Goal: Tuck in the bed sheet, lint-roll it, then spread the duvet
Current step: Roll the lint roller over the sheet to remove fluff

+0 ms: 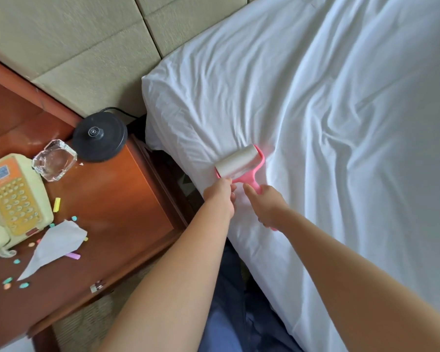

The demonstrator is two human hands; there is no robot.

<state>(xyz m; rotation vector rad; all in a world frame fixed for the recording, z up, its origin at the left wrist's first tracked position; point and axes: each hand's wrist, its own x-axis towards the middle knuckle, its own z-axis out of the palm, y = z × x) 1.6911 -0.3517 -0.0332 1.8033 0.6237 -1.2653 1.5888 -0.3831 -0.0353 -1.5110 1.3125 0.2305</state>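
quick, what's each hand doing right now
Left hand: fingers at the near end of the lint roller; grip cannot be told.
Right hand: closed round the roller's pink handle.

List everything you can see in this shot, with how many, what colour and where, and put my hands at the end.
bed sheet: one, white, wrinkled, covering the mattress on the right
lint roller: one, pink frame with white roll, lying on the sheet near the bed's edge
headboard panels: several, beige, padded, behind the bed and the nightstand
nightstand: one, reddish-brown wood, left of the bed
kettle base: one, black, corded, back of the nightstand
ashtray: one, clear glass, beside the kettle base
telephone: one, cream with orange keypad panel, left edge
paper sheet: one, white, folded, front of the nightstand
small bits: many, pastel, scattered around the paper
left hand: one, at the roller's near end
right hand: one, gripping the roller's handle
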